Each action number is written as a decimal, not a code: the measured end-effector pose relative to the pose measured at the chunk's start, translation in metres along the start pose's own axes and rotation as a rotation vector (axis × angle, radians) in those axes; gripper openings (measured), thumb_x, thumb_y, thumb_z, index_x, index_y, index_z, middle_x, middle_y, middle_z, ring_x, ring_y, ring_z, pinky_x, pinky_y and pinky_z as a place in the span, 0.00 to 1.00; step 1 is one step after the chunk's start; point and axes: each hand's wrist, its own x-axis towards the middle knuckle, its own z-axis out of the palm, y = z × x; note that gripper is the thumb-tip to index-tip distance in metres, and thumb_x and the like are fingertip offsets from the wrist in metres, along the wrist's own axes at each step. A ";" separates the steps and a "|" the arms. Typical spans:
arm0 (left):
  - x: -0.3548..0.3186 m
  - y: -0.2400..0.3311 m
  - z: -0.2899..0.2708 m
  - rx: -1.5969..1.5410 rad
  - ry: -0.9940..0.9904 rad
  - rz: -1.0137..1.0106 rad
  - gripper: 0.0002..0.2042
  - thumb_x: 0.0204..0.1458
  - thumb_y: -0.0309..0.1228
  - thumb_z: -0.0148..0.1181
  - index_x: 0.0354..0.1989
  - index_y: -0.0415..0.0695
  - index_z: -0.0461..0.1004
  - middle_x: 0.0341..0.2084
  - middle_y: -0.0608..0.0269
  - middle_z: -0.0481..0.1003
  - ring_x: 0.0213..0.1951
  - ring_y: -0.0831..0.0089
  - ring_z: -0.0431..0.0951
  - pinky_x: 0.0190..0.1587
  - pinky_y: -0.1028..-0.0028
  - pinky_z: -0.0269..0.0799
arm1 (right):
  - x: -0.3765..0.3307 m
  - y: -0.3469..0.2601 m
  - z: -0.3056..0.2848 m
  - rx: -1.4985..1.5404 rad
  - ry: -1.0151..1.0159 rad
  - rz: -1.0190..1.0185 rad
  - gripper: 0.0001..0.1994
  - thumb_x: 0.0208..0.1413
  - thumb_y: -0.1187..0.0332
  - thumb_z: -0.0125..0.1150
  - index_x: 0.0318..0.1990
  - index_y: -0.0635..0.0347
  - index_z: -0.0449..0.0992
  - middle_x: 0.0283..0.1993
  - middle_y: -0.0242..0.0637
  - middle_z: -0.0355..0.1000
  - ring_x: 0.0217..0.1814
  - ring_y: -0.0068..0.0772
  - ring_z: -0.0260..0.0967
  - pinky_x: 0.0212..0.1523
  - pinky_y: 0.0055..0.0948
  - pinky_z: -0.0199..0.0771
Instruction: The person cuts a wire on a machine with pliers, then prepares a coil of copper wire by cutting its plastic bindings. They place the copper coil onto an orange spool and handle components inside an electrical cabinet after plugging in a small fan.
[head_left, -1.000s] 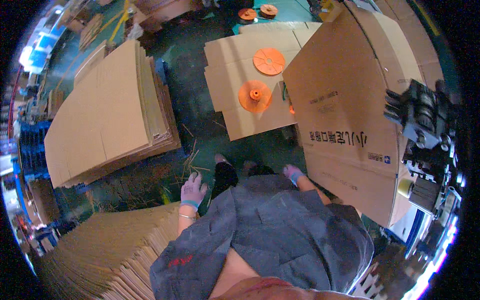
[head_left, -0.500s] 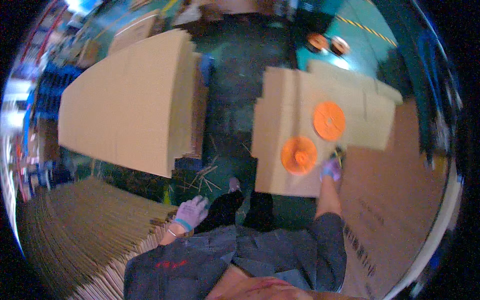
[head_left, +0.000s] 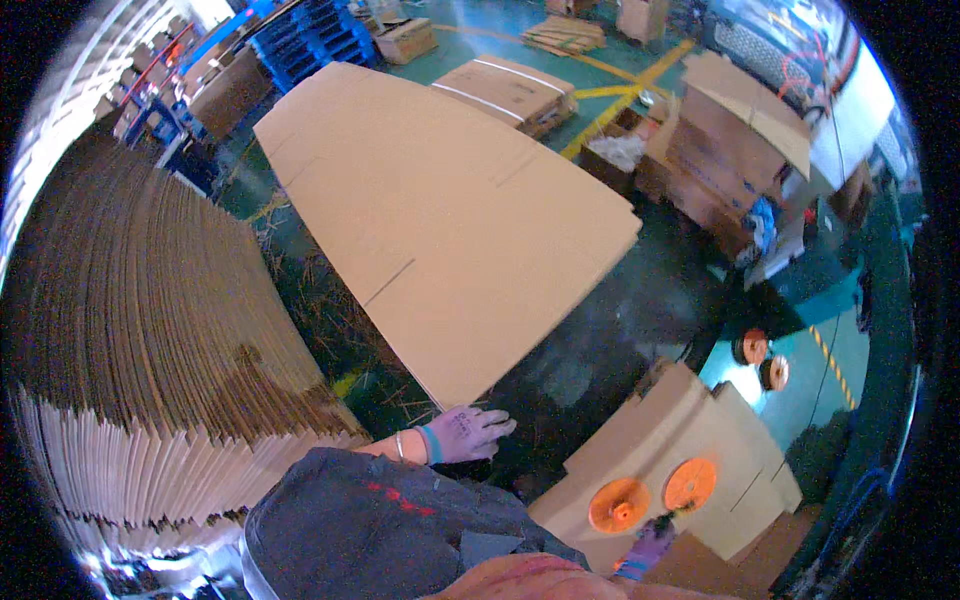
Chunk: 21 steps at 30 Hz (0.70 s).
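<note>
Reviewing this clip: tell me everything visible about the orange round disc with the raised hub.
The orange round disc with a raised central hub looks like plastic. It lies flat, hub up, on brown flat cardboard sheets, a narrow gap from a flatter orange round disc. The purple-gloved right hand is close beside it; whether they touch is unclear.

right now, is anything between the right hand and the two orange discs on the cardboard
Toward the flatter orange disc, only the small dark object at the right hand, too blurred to identify. Toward the orange disc with a hub, nothing visible stands in the way.
</note>
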 end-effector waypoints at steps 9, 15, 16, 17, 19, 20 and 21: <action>0.044 -0.033 -0.110 -0.710 0.160 -0.286 0.33 0.46 0.43 0.62 0.60 0.43 0.61 0.52 0.51 0.69 0.45 0.64 0.75 0.45 0.69 0.70 | -0.027 -0.255 0.278 0.066 -1.607 -0.133 0.19 0.47 0.73 0.62 0.49 0.65 0.70 0.43 0.35 0.71 0.45 0.26 0.67 0.46 0.25 0.67; 0.131 -0.056 -0.139 -0.638 0.114 -0.537 0.22 0.48 0.51 0.58 0.45 0.47 0.74 0.31 0.51 0.76 0.34 0.65 0.77 0.39 0.67 0.70 | 0.071 -0.289 0.358 -0.161 -1.563 -0.154 0.25 0.50 0.66 0.63 0.55 0.65 0.67 0.55 0.42 0.67 0.55 0.35 0.65 0.56 0.32 0.64; 0.149 -0.055 -0.143 -0.588 0.237 -0.574 0.20 0.47 0.50 0.59 0.38 0.46 0.75 0.27 0.52 0.75 0.31 0.63 0.76 0.36 0.66 0.70 | 0.080 -0.326 0.370 -0.171 -1.547 -0.092 0.27 0.51 0.67 0.62 0.58 0.64 0.64 0.59 0.42 0.64 0.59 0.34 0.61 0.60 0.31 0.59; 0.168 -0.059 -0.138 -0.565 0.334 -0.643 0.18 0.48 0.48 0.60 0.37 0.46 0.75 0.26 0.53 0.75 0.31 0.63 0.76 0.35 0.66 0.70 | 0.094 -0.331 0.389 0.013 -1.562 -0.084 0.30 0.52 0.67 0.61 0.62 0.64 0.58 0.63 0.42 0.59 0.64 0.33 0.55 0.65 0.31 0.51; 0.206 -0.076 -0.115 -0.574 0.449 -0.771 0.19 0.47 0.46 0.60 0.39 0.44 0.75 0.30 0.52 0.76 0.34 0.63 0.77 0.37 0.67 0.71 | 0.125 -0.363 0.412 0.064 -1.693 -0.086 0.44 0.48 0.64 0.65 0.66 0.68 0.43 0.68 0.49 0.49 0.70 0.39 0.46 0.67 0.33 0.44; 0.232 -0.074 -0.123 -0.707 0.450 -0.933 0.19 0.48 0.45 0.60 0.41 0.43 0.74 0.33 0.51 0.76 0.36 0.65 0.78 0.39 0.69 0.71 | 0.145 -0.356 0.426 -0.036 -1.763 -0.235 0.49 0.44 0.64 0.68 0.68 0.65 0.39 0.67 0.47 0.50 0.68 0.38 0.49 0.65 0.35 0.50; 0.261 -0.074 -0.130 -0.843 0.457 -1.087 0.19 0.49 0.44 0.59 0.43 0.43 0.74 0.36 0.50 0.77 0.39 0.67 0.78 0.42 0.71 0.71 | 0.158 -0.367 0.431 -0.028 -1.748 -0.453 0.51 0.42 0.64 0.70 0.68 0.64 0.38 0.67 0.47 0.48 0.69 0.37 0.46 0.64 0.34 0.52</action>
